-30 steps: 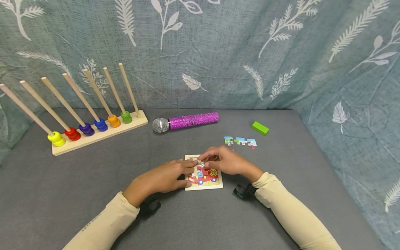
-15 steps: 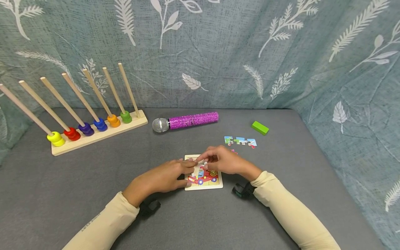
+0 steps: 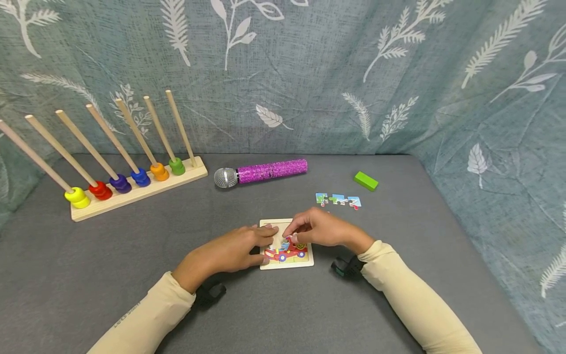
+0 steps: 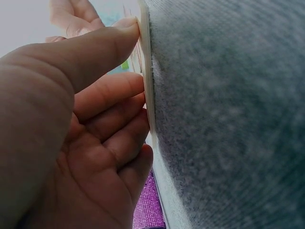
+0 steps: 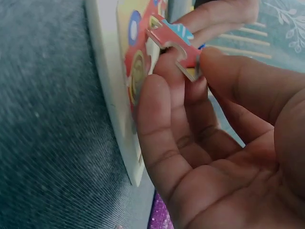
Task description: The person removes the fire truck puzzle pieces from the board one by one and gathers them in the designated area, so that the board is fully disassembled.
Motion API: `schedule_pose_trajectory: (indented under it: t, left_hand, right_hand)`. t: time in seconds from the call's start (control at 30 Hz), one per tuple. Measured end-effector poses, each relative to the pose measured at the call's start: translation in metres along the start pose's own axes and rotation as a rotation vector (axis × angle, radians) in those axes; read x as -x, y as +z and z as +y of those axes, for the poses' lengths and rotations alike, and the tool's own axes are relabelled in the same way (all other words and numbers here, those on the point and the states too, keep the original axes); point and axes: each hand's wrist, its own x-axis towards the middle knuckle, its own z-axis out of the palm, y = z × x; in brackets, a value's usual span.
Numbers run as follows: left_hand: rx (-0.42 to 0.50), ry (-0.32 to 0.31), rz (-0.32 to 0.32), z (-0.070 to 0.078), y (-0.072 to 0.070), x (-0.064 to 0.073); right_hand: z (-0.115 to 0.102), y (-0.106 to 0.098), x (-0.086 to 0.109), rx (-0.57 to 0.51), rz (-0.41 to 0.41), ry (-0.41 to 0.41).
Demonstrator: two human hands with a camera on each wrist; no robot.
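A small wooden jigsaw puzzle tray (image 3: 286, 267) with a red vehicle picture lies on the grey table. My left hand (image 3: 234, 250) rests on its left side, fingers spread; the left wrist view shows thumb and fingertips against the board. Over the tray's right part, my right hand (image 3: 323, 227) pinches a jigsaw puzzle piece (image 5: 177, 42), red with a blue window. The right wrist view shows this piece tilted up from the tray, between thumb and fingers. Bare wood shows in the tray's upper part, partly hidden by both hands.
Several loose puzzle pieces (image 3: 338, 199) lie beyond my right hand, with a green block (image 3: 366, 181) farther back. A purple glittery microphone (image 3: 271, 171) lies behind the tray. At the back left stands a wooden peg stand (image 3: 132, 195) with coloured beads. A patterned curtain (image 3: 309, 73) hangs behind.
Between my right thumb and fingers, the red and blue piece has come up out of its flat place and tilted. My left hand has stayed on the tray.
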Motion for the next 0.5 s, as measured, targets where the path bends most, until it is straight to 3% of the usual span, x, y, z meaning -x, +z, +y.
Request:
schedule_pose_trajectory:
  t: [0.23, 0.5]
  left_hand:
    - [0.01, -0.007, -0.002, -0.0006, 0.0006, -0.0012]
    - [0.013, 0.013, 0.029, 0.0004, -0.0008, -0.0024]
  right_hand:
    - [-0.0011, -0.0015, 0.0022, 0.023, 0.034, -0.023]
    - [-0.0027, -0.0088, 0.0099, -0.035, 0.108, 0.044]
